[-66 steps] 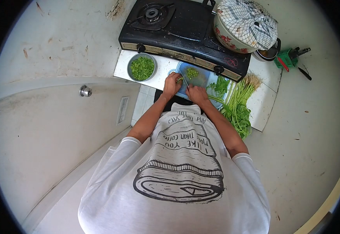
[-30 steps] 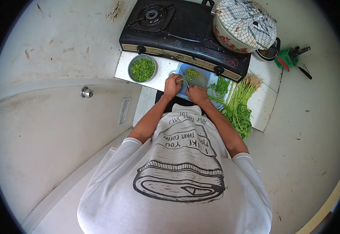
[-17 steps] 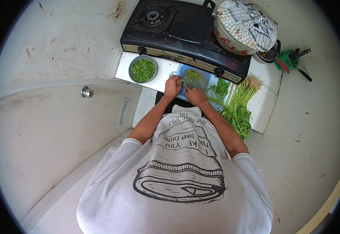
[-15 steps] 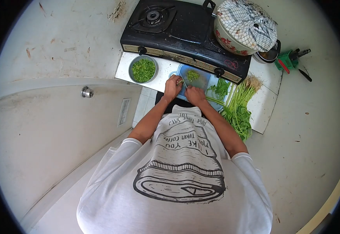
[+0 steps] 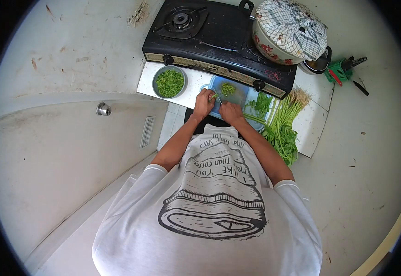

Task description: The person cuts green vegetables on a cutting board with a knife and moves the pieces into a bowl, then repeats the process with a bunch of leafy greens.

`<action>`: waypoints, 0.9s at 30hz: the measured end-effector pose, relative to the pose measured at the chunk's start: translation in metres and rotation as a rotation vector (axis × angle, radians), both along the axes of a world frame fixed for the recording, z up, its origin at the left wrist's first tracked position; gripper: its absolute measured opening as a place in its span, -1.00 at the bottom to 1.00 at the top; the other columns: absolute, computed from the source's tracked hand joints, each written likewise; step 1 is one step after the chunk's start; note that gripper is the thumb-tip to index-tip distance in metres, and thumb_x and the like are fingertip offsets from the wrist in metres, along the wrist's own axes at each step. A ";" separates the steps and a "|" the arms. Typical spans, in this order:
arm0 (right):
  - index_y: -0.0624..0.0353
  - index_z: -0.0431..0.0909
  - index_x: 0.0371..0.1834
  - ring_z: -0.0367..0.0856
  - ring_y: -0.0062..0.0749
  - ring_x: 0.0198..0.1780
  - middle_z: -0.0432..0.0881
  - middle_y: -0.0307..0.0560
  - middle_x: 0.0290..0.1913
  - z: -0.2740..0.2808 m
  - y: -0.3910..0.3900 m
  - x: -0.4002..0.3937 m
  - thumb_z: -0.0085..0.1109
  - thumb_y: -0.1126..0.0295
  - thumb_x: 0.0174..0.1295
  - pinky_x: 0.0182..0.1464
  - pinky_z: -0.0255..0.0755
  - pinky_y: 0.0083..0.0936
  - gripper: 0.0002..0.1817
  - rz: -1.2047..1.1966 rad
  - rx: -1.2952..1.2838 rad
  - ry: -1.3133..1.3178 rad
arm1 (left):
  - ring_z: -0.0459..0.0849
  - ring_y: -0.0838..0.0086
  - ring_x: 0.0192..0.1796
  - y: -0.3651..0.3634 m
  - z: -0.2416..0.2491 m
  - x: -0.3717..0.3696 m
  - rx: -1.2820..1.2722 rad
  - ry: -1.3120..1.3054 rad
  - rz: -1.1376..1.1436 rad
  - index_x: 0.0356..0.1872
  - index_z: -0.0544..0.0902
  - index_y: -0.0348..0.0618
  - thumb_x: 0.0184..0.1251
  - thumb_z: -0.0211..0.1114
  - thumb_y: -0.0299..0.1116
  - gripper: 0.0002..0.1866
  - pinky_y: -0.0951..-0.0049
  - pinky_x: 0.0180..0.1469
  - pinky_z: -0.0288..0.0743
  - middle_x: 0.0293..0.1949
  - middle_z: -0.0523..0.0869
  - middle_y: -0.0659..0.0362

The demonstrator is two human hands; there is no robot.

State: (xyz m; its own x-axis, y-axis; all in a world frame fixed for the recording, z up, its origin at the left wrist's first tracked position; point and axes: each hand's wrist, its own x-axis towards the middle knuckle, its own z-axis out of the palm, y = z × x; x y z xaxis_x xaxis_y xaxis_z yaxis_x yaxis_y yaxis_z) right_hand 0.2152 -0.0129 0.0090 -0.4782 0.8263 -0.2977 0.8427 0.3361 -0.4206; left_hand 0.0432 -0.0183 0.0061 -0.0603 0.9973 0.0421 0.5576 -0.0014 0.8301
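Observation:
My right hand is closed around a knife, its thin blade pointing away from me over a blue chopping board. Beside the blade, my left hand pinches green stems, whose tips show at the fingers. A small heap of chopped greens lies on the board just beyond the knife. Loose leaves rest at the board's right side. To the right of it spreads a bunch of leafy greens with roots attached. The knife handle is hidden in my right hand.
Left of the board stands a grey bowl of chopped greens. A black gas stove runs along the back, carrying a cloth-covered flowered pot. A green basket with utensils sits far right; a door is at left.
Both hands stay at nearly the same place, with the knife and stems still held. The whole view has shifted very slightly.

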 end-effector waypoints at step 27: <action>0.39 0.62 -0.17 0.81 0.24 -0.31 0.77 0.37 -0.37 -0.004 -0.002 0.003 0.02 0.19 0.50 -0.16 0.68 0.08 -0.60 0.016 0.019 0.054 | 0.72 0.15 -0.29 -0.001 0.005 0.002 0.003 0.030 0.017 -0.22 0.73 -0.29 0.18 0.40 -0.64 -0.85 0.24 -0.15 0.63 -0.30 0.66 -0.01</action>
State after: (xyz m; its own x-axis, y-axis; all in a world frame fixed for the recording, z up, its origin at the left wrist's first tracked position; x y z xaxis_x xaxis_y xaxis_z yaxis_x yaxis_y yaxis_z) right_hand 0.2183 -0.0147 0.0047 -0.5064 0.8236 -0.2555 0.8134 0.3579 -0.4586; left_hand 0.0455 -0.0189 0.0115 -0.0760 0.9960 0.0476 0.5823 0.0056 0.8130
